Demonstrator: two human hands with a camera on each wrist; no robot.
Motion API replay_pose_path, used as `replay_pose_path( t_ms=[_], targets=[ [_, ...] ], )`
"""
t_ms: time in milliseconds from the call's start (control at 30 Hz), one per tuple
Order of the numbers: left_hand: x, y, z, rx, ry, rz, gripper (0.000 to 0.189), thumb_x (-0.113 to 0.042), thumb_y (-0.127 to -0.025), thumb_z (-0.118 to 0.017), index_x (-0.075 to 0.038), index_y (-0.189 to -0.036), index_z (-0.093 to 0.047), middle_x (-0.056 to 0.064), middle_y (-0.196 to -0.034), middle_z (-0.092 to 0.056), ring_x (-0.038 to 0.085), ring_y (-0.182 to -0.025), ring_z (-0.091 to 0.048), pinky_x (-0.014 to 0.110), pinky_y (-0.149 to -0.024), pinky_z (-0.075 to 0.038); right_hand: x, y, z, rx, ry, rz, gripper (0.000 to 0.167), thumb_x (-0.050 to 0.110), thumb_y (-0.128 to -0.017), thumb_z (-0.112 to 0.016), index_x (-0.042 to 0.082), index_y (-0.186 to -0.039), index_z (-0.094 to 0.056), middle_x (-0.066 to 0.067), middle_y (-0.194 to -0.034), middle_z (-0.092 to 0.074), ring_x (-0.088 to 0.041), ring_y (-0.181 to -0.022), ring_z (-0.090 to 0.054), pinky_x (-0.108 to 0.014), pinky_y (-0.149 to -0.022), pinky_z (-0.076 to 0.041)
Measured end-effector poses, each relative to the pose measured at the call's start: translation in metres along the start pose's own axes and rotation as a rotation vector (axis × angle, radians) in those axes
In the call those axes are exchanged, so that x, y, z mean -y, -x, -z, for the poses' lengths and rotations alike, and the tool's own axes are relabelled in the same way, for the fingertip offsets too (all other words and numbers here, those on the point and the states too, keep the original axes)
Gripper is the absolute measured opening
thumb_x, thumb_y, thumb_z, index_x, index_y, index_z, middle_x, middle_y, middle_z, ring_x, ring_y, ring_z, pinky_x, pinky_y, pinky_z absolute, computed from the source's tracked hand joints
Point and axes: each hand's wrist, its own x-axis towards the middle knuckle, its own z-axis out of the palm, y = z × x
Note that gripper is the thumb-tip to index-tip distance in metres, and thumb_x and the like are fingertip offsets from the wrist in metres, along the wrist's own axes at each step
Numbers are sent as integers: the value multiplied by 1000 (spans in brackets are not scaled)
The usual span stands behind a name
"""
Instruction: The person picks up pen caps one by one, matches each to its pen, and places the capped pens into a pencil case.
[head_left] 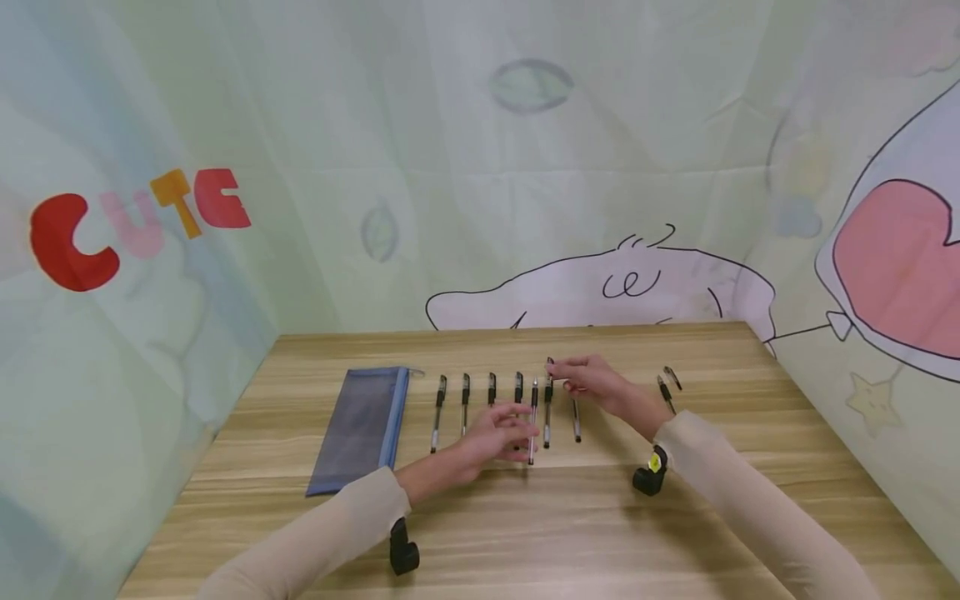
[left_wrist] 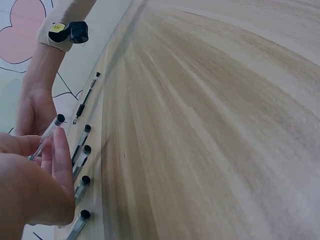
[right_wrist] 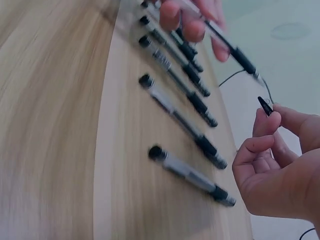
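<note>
My left hand (head_left: pixel 495 433) holds an uncapped pen (head_left: pixel 533 417) with a clear barrel and black grip, its writing tip pointing up and away. Between the thumb and finger of my right hand (head_left: pixel 596 383) is a small black pen cap (right_wrist: pixel 265 106). In the right wrist view, the cap is apart from the bare tip of the held pen (right_wrist: pixel 243 61), a short distance off. Beneath the hands, several similar pens, such as the leftmost pen (head_left: pixel 438 417), lie side by side in a row, partly hidden by the left hand.
A blue mesh zip pouch (head_left: pixel 356 429) lies flat left of the row. Off to the right, partly behind the right forearm, lies another uncapped pen (head_left: pixel 665 392) with a loose cap (head_left: pixel 672 377) beside it. A printed curtain (head_left: pixel 480 208) hangs behind the wooden table (head_left: pixel 540 533).
</note>
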Motion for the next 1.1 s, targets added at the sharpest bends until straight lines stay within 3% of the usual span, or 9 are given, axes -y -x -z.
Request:
replay_pose_path(
  t_ms=[333,567,833,1100],
  targets=[
    [3,-2,-3,34,-11,-15,48,-8,-97,-66,3,-141,-51,15,-112,-72,13,-84,-70,32,-82,-65,4,0,-6,37,-51,-32,47,23,-98,-69,-6,-134,-59,5,-96,-69,-5,-74,-55,-17,-70,-48],
    [4,-5,-4,42,-5,-16,46,-9,-97,-67,2,-140,-53,21,-116,-71,12,-81,-70,31,-79,-65,3,1,-2,25,-61,-28,48,23,-99,-68,-8,-135,-58,6,-96,-69,-3,-71,-53,-14,-63,-44],
    [2,-5,-6,55,-31,-12,44,-11,-97,-68,-1,-138,-56,22,-119,-70,13,-83,-70,32,-80,-65,4,5,0,41,-66,-16,49,23,-100,-67,-9,-136,-56,7,-95,-70,-2,-71,-53,-14,-64,-45],
    [1,-9,-5,28,-42,-10,43,-13,-96,-69,-3,-137,-59,20,-114,-72,12,-79,-69,32,-81,-64,5,11,-4,44,-71,-45,27,20,-98,-69,2,-119,-69,8,-94,-70,-3,-69,-52,-14,-62,-44]
  ],
)
